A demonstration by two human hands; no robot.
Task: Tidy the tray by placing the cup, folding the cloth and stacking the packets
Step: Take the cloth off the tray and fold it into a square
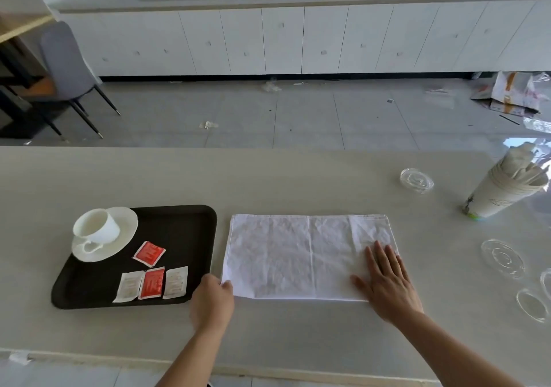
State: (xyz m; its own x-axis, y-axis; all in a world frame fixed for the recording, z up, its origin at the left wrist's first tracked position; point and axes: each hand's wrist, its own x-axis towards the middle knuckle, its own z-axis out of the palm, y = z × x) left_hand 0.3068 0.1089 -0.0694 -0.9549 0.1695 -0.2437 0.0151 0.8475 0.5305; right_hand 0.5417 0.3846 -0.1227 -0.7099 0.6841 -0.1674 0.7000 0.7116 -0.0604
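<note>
White cloth [298, 255] lies flat near the surface's [268, 178] front edge, long axis left to right, just beside the black tray [185, 237]. Left hand [213, 300] pinches its near left corner; right hand [387, 282] presses flat, fingers spread, on its right end. Cup [95, 227], saucer [119, 234] and four packets [150, 281] rest on the tray; their print is unreadable.

Pale table [298, 178] before me; black tray [190, 216] on it at my left; white cloth [298, 255] flat just beside the tray; clear lids [416, 180] and stacked paper cups [501, 193] at my right.
</note>
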